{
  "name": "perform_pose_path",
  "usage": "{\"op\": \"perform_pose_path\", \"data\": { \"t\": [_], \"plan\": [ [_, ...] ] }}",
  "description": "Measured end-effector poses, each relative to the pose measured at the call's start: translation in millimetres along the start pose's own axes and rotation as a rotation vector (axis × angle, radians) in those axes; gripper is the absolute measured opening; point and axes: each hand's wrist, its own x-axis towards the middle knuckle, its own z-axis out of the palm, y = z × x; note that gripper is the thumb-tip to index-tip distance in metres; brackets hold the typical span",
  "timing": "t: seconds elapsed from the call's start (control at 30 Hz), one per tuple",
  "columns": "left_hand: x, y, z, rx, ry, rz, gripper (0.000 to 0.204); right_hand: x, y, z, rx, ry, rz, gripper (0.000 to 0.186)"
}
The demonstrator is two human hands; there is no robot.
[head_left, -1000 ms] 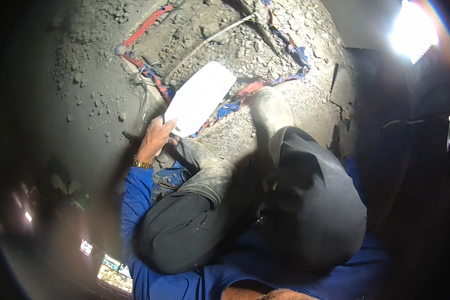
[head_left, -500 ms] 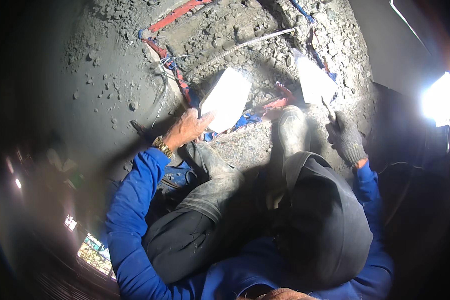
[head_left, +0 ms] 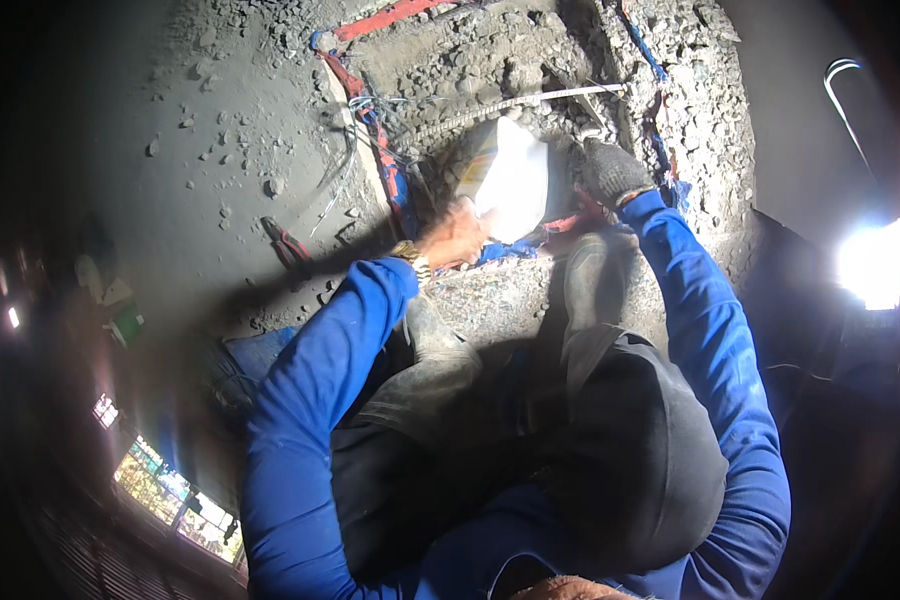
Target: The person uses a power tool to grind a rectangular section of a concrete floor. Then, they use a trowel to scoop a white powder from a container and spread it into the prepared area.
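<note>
My left hand (head_left: 455,232), bare with a gold watch at the wrist, grips the near end of a glaring white plastic piece (head_left: 520,185) that looks like a cut-open container with a yellowish patch. It is held tilted over the rubble inside a shallow rectangular pit. Just right of it, my right hand (head_left: 615,172), in a grey knit glove, is closed around a trowel (head_left: 576,92). The trowel's blade now shows nearly edge-on, pointing away over the rubble. My right fingertips are partly hidden by the glove's angle.
Broken concrete (head_left: 715,130) borders the pit, whose edges carry red and blue strips (head_left: 378,130). A ribbed steel bar (head_left: 530,100) crosses it, with thin wires at the left. Red-handled pliers (head_left: 290,245) lie left. A bright lamp (head_left: 882,265) glares right. My boots (head_left: 595,275) stand at the near edge.
My right hand has moved left and away from me, and the trowel has turned from blade-flat to nearly edge-on. My left hand and the white plastic piece have shifted right.
</note>
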Motion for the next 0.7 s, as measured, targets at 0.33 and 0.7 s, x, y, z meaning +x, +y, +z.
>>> {"op": "perform_pose_path", "data": {
  "t": [0.33, 0.7],
  "plan": [
    [19.8, 29.1, -39.4, 0.493, 0.152, 0.233, 0.059, -88.7, 15.6, -26.5, -0.045, -0.385, -0.123, 0.035],
    [105.5, 9.7, -49.5, 0.55, 0.363, 0.333, 0.065, -88.0, -3.8, -48.7, 0.092, -0.375, 0.027, 0.031]
  ]
}}
